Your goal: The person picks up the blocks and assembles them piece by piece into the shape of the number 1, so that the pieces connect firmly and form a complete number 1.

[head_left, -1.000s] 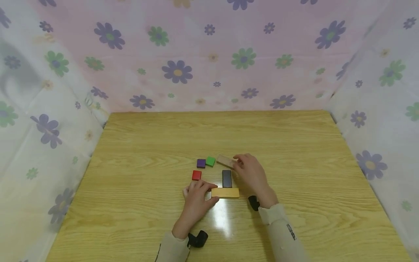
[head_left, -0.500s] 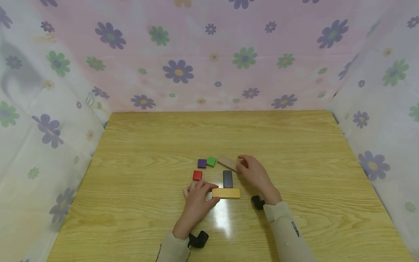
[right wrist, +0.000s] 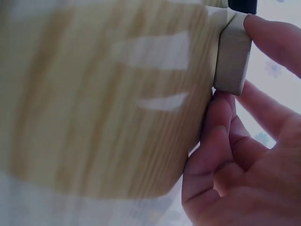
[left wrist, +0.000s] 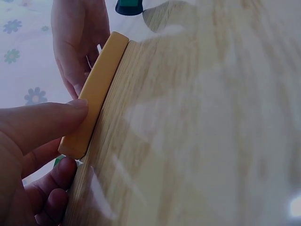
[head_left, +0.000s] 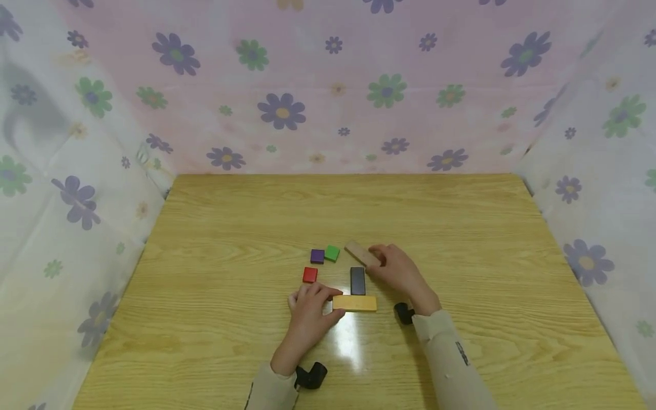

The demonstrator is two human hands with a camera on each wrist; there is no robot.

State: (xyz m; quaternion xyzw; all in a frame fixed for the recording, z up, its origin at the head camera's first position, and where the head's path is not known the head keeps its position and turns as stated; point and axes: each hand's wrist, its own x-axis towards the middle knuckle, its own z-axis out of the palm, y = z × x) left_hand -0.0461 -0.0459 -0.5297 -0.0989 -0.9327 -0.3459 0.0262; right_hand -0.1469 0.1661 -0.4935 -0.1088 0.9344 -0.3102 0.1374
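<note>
Slanted more steeply and set slightly farther right than a second ago, the tan block lies on the tabletop, its near end pinched by the fingers of the right hand. From the head, the left hand pinches the yellow block by its left end; the black block lies just beyond, the red block, purple block and green block farther left. Left wrist view: the thumb tip rests on the yellow block's near face, seen only from above by the head camera. Right wrist view alone reveals the tan block's end face and the lower fingers curled beneath it.
</note>
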